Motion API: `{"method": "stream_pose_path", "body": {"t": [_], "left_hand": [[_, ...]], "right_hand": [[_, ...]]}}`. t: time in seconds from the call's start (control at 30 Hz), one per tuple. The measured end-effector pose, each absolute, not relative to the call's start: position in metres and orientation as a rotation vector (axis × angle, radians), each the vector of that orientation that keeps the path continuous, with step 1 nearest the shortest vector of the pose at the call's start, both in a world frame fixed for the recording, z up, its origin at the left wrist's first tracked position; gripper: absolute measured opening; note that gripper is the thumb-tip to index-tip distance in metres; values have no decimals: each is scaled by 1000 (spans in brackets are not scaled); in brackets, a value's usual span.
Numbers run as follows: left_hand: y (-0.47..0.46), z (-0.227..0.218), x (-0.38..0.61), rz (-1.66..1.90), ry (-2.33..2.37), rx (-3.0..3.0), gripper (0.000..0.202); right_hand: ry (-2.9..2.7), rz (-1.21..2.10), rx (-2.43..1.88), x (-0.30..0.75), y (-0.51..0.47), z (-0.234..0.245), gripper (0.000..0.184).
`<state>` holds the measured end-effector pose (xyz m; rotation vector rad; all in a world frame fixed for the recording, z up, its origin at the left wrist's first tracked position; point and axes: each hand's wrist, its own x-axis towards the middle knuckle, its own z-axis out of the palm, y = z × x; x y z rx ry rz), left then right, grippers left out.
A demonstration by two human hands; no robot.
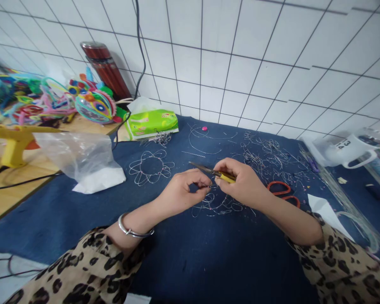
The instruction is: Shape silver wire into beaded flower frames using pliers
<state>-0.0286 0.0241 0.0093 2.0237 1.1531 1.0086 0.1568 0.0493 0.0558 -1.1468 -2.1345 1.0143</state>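
Observation:
My right hand (pixel 237 179) is closed round yellow-handled pliers (pixel 224 175), whose dark, narrow jaws point up and to the left. My left hand (pixel 183 189) pinches the end of a thin silver wire (pixel 211 185) between thumb and fingertips, close beside my right fingers. Below both hands hangs or lies a tangle of looped wire (pixel 220 207) with tiny pink beads; I cannot tell how much of it is joined to the pinched end. To the left, a flower-shaped wire ring (pixel 151 166) with several petal loops lies flat on the dark blue cloth (pixel 177 261).
Red-handled scissors (pixel 280 188) and wire scraps (pixel 262 152) lie at right, near a white mug (pixel 351 150). A green tissue pack (pixel 153 122), a plastic bag (pixel 91 160) and a yellow glue gun (pixel 12 143) are at left. A red flask (pixel 106 69) stands by the tiled wall.

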Motion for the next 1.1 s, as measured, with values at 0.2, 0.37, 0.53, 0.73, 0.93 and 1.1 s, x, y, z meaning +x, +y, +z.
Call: {"method": "stream_pose_path", "body": {"t": [0.2,0.37,0.53,0.73,0.93,1.1], "left_hand": [[25,8,-28,1014,1141,2074,7],[26,8,-27,983,1134,2057,6],[26,9,-28,964,1116,2026,5],[26,8,-31,938,1078,1980,5],[26,12,-32,923,1049,1939,7],[26,13,-32,904,1034,1915,6]], "right_hand": [[-2056,1149,-1181,155,51,54,16],[-2053,1144,-1207,154,52,53,15],[-2090,1073,-1187,156,51,54,15],[-2223,900,-1141,160,49,58,15],[-2358,404,-981,187,53,56,20],[-2440,9,-983,223,57,41,22]]}}
